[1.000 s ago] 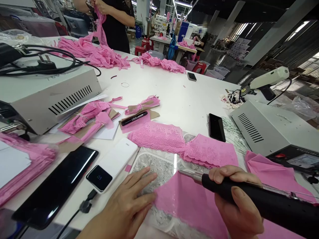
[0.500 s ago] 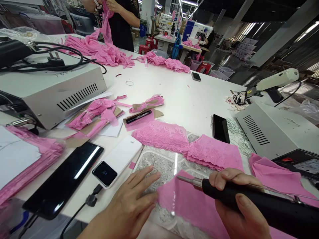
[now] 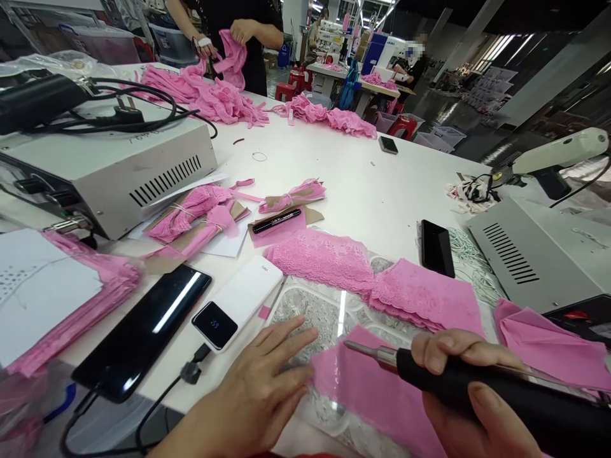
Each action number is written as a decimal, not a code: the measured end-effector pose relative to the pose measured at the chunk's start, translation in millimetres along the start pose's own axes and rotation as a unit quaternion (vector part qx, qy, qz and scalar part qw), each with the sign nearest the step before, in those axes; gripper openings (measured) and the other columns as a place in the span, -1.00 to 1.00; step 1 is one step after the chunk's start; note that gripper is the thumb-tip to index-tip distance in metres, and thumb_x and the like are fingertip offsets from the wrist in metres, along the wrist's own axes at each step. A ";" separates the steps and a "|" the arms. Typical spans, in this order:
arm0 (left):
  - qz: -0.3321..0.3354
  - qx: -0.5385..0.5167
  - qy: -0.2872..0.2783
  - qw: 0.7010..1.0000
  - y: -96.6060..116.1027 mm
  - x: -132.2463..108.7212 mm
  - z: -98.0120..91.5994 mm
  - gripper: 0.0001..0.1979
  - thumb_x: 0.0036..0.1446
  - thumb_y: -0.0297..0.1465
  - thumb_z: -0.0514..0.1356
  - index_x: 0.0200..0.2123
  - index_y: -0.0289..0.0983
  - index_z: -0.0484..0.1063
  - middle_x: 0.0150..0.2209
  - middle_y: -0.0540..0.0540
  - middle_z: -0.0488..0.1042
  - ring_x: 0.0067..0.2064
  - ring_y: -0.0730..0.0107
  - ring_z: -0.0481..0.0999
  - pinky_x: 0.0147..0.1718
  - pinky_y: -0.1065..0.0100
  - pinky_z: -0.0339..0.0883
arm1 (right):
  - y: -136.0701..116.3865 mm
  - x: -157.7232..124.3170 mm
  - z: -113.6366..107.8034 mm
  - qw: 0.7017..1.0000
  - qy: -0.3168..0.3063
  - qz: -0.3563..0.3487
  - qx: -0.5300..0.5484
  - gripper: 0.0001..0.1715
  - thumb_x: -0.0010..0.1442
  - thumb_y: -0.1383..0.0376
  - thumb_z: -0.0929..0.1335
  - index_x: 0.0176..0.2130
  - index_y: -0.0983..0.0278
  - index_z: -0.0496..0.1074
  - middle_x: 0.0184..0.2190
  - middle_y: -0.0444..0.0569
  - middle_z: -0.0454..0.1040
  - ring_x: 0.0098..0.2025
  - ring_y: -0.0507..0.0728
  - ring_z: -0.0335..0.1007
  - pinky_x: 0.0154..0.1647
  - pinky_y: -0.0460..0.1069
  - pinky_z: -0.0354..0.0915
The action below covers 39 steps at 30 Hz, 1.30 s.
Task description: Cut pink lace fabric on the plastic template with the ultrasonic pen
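My right hand (image 3: 470, 388) is wrapped round a thick black handheld tool (image 3: 482, 385) with a tapered metal tip. That tip points left over a flat pink fabric panel (image 3: 377, 385), close above or touching it; I cannot tell which. Fingers stretched out and apart, my left hand (image 3: 260, 375) lies at the panel's left edge on a clear-covered, stone-patterned mat (image 3: 305, 305). Beyond the panel are a pink lace stack (image 3: 324, 257) and another layered pink stack (image 3: 424, 292). Folded pink fabric (image 3: 548, 343) lies on the right.
A white power bank (image 3: 252, 286) and a black phone (image 3: 143, 331) lie left, with cables. Grey machine boxes (image 3: 109, 165) (image 3: 548, 254) stand at both sides. A second phone (image 3: 436, 248), a marker (image 3: 277, 221) and tied pink bundles (image 3: 191, 216) lie farther back. Across the table, a person handles pink fabric (image 3: 231, 60).
The whole view has shifted slightly, so things sit farther right. My hands and the tool hold nearly the same pose over the panel. The person opposite has lowered the pink fabric.
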<state>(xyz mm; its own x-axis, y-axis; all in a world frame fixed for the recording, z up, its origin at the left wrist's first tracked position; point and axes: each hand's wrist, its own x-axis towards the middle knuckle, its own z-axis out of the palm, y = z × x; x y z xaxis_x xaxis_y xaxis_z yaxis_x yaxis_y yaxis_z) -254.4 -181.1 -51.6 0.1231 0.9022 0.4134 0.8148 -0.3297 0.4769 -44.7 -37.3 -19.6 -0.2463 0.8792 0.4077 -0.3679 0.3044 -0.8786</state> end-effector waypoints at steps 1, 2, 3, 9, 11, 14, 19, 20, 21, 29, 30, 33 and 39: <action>0.000 0.000 0.000 1.000 0.0 -0.2 0.0 -0.74 0.21 -0.59 0.09 -0.12 -0.27 0.50 0.20 -0.21 0.38 0.33 0.00 0.19 0.14 -0.03 0.37 | -0.3 -1.0 1.9 1.000 -0.003 -0.001 0.002 -0.90 0.13 0.29 0.39 -0.27 0.24 0.43 -0.37 -0.12 0.38 -0.46 0.01 0.31 -0.38 0.03 0.39; -0.001 0.000 0.001 1.000 -0.1 -0.4 0.0 -0.74 0.21 -0.59 0.09 -0.12 -0.27 0.50 0.20 -0.21 0.38 0.33 0.00 0.18 0.13 -0.03 0.37 | -0.5 -2.0 3.8 1.000 -0.008 -0.002 0.003 -0.89 0.14 0.29 0.39 -0.26 0.24 0.43 -0.37 -0.12 0.37 -0.46 0.01 0.31 -0.39 0.03 0.38; -0.001 -0.001 0.002 1.000 -0.3 -0.5 0.0 -0.75 0.21 -0.59 0.10 -0.13 -0.27 0.50 0.20 -0.21 0.38 0.33 0.00 0.19 0.13 -0.02 0.37 | -0.7 -2.7 5.7 1.000 -0.013 -0.004 0.003 -0.89 0.14 0.28 0.39 -0.26 0.24 0.42 -0.37 -0.12 0.37 -0.46 0.01 0.31 -0.40 0.03 0.38; -0.003 -0.002 0.003 1.000 -1.7 -1.5 0.6 -0.75 0.20 -0.58 0.12 -0.11 -0.27 0.50 0.20 -0.22 0.39 0.34 -0.01 0.18 0.17 -0.02 0.33 | -2.3 -3.1 12.9 1.000 -0.027 -0.009 -0.004 -0.89 0.15 0.27 0.39 -0.26 0.23 0.43 -0.37 -0.12 0.36 -0.48 0.01 0.32 -0.43 0.00 0.39; -0.004 0.000 0.003 1.000 -1.8 -1.7 1.1 -0.75 0.20 -0.58 0.12 -0.11 -0.27 0.50 0.20 -0.22 0.38 0.34 -0.02 0.17 0.17 -0.02 0.33 | -3.0 -2.4 14.1 1.000 -0.029 -0.010 -0.002 -0.89 0.16 0.27 0.40 -0.26 0.23 0.43 -0.37 -0.12 0.36 -0.48 0.00 0.33 -0.44 -0.01 0.40; -0.005 0.002 0.004 1.000 -1.4 -1.7 1.3 -0.76 0.19 -0.57 0.14 -0.11 -0.27 0.50 0.19 -0.21 0.39 0.33 -0.02 0.20 0.17 -0.01 0.34 | -4.0 -1.4 15.4 0.999 -0.032 -0.004 -0.006 -0.88 0.15 0.26 0.42 -0.28 0.23 0.42 -0.39 -0.12 0.36 -0.48 0.01 0.33 -0.44 -0.01 0.41; 0.000 0.004 0.005 1.000 -0.8 -2.1 1.1 -0.76 0.20 -0.56 0.13 -0.12 -0.27 0.51 0.19 -0.20 0.39 0.33 0.00 0.20 0.16 0.00 0.34 | -6.2 -2.3 17.3 0.999 -0.030 0.006 -0.019 -0.87 0.14 0.25 0.44 -0.33 0.22 0.41 -0.42 -0.13 0.35 -0.48 0.01 0.32 -0.45 0.00 0.41; 0.000 0.003 0.005 1.000 -0.7 -2.2 1.0 -0.76 0.20 -0.56 0.13 -0.12 -0.27 0.51 0.20 -0.20 0.39 0.33 0.00 0.19 0.16 -0.01 0.34 | -6.7 -3.1 18.1 0.999 -0.028 0.006 -0.018 -0.87 0.14 0.25 0.44 -0.32 0.22 0.41 -0.41 -0.13 0.35 -0.49 0.01 0.31 -0.45 0.00 0.41; -0.001 0.002 0.003 1.000 -0.6 -2.2 0.8 -0.76 0.20 -0.56 0.12 -0.12 -0.27 0.51 0.20 -0.20 0.38 0.33 0.00 0.19 0.17 -0.01 0.34 | -7.2 -4.1 19.0 0.999 -0.027 0.009 -0.016 -0.87 0.14 0.24 0.43 -0.31 0.22 0.41 -0.41 -0.13 0.35 -0.49 0.01 0.31 -0.46 0.00 0.41; 0.000 0.008 0.008 1.000 0.1 0.7 -1.2 -0.74 0.20 -0.56 0.12 -0.08 -0.26 0.50 0.17 -0.20 0.41 0.31 0.06 0.24 0.16 0.06 0.35 | -13.7 -9.5 27.5 0.997 -0.061 0.055 -0.003 -0.83 0.15 0.19 0.44 -0.29 0.19 0.41 -0.41 -0.10 0.34 -0.47 0.04 0.32 -0.44 0.04 0.43; 0.001 0.008 0.009 1.000 -0.1 0.6 -0.9 -0.74 0.21 -0.55 0.12 -0.08 -0.26 0.50 0.17 -0.20 0.41 0.31 0.06 0.24 0.15 0.07 0.35 | -14.2 -9.7 28.0 0.996 -0.062 0.059 -0.001 -0.84 0.15 0.19 0.44 -0.29 0.19 0.42 -0.41 -0.10 0.33 -0.47 0.05 0.32 -0.45 0.05 0.43; 0.002 0.007 0.012 1.000 -0.8 -0.3 0.6 -0.75 0.21 -0.55 0.12 -0.09 -0.26 0.50 0.18 -0.20 0.41 0.31 0.05 0.23 0.15 0.05 0.35 | -14.6 -10.3 28.9 0.996 -0.062 0.061 0.001 -0.84 0.15 0.20 0.44 -0.29 0.19 0.42 -0.40 -0.10 0.33 -0.46 0.05 0.33 -0.44 0.05 0.43; 0.001 0.012 0.006 1.000 -1.5 -2.0 2.5 -0.76 0.22 -0.55 0.12 -0.10 -0.27 0.50 0.21 -0.20 0.38 0.33 0.02 0.20 0.17 0.01 0.33 | -11.4 -10.6 28.9 0.997 -0.068 0.040 0.002 -0.87 0.19 0.21 0.40 -0.26 0.20 0.41 -0.38 -0.10 0.34 -0.46 0.03 0.34 -0.43 0.03 0.43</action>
<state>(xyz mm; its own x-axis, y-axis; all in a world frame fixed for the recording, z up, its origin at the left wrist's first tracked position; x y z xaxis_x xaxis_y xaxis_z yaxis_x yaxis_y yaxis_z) -254.5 -181.7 -55.0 0.1179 0.8982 0.4236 0.8277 -0.3246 0.4579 -63.8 -60.6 -6.7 -0.3944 0.8429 0.3659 -0.3456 0.2329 -0.9090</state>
